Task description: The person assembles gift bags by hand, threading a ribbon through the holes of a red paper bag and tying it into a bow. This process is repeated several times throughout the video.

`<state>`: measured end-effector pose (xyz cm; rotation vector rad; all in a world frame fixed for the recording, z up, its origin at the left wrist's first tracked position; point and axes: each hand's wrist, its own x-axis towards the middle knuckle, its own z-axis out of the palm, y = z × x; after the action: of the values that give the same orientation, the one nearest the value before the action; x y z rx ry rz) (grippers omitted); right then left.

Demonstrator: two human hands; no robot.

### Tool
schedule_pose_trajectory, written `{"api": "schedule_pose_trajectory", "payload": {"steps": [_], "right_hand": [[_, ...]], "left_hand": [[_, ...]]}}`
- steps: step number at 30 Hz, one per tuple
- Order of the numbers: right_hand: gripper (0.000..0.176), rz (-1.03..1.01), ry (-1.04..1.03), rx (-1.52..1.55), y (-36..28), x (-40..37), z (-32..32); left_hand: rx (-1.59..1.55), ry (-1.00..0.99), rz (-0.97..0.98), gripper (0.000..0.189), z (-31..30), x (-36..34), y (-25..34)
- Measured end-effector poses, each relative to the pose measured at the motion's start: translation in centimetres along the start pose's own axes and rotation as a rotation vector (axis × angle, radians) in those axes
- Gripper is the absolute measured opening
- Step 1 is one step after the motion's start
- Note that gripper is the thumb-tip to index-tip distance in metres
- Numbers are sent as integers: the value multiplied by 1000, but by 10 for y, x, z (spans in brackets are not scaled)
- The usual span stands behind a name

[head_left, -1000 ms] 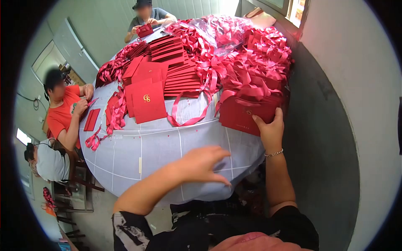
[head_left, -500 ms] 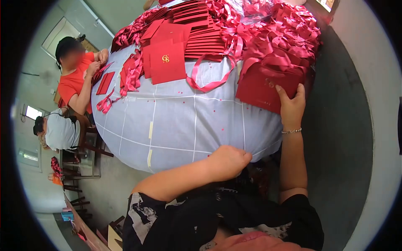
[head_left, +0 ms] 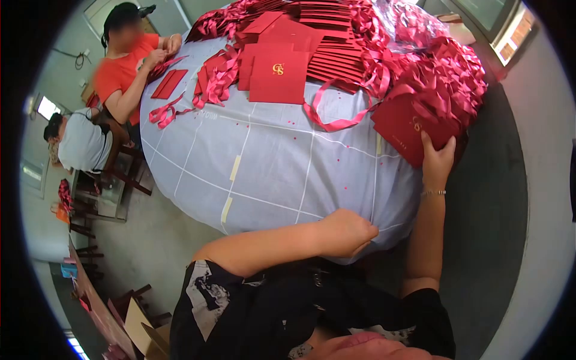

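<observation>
My right hand [head_left: 437, 157] grips the near edge of a flat red paper bag [head_left: 401, 129] with a gold emblem, thumb on top and fingers beneath. Pink-red ribbons lie heaped over the bag's far side, against a large pile of ribbon [head_left: 447, 78]. My left hand [head_left: 349, 233] is closed in a fist at the table's near edge, against the pale blue checked tablecloth [head_left: 270, 162]. What its fingers hold, if anything, is hidden. A loop of ribbon [head_left: 336, 125] lies on the cloth between the right-hand bag and the other red bags [head_left: 277, 84].
Overlapping rows of red bags [head_left: 333, 60] fan out at the table's far side, near clear plastic [head_left: 414, 24]. A co-worker in an orange shirt [head_left: 117, 75] handles ribbon at the left edge. Another person in white [head_left: 87, 141] sits behind. A wall [head_left: 498, 240] runs along the right.
The view has shifted, so the table contents appear farther right. My right hand still grips the bag, which now looks more turned, its ribbons bunched farther back. My left fist stays at the table edge.
</observation>
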<state>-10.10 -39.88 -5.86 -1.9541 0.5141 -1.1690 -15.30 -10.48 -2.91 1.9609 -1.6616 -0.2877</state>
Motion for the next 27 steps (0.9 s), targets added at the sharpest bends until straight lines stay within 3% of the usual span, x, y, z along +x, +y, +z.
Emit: {"api": "schedule_pose_trajectory", "payload": {"steps": [4,6,11,13,14,16,17,18,20,24,27], "right_hand": [[66,106,-114,91,-24,-18,-17],[74,-22,4,-56,-31,-25,-20],[82,-81,-13,10,-58,-34,-15],[73,-237,77,-89,-65,-30,-11],[73,-244,71,-89,-62,-25,-11],[57,-146,72,-297,-52,-9,-11],[41,-56,-30,-50,-52,-2,-13],[41,-56,-29,-56,-54,0,-13],[32,249,-122,397,-56,2,-15],[28,207,-165,311,-43,-2,-19],[26,291,-209,259,-41,-6,-23]], "left_hand": [[-56,-61,35,21,-21,-3,2],[-77,-63,37,21,-30,-6,-1],[-168,15,-1,17,-56,-15,-15],[-137,46,-8,17,-62,-19,-21],[-105,62,-5,17,-65,-19,-23],[-101,52,-12,17,-73,-21,-24],[-95,34,-18,17,-77,-22,-24],[-100,34,-14,17,-80,-23,-25],[-82,91,10,17,-85,-27,-26],[-122,79,-38,17,-97,-29,-34],[-199,115,-97,19,-106,-28,-45]]}}
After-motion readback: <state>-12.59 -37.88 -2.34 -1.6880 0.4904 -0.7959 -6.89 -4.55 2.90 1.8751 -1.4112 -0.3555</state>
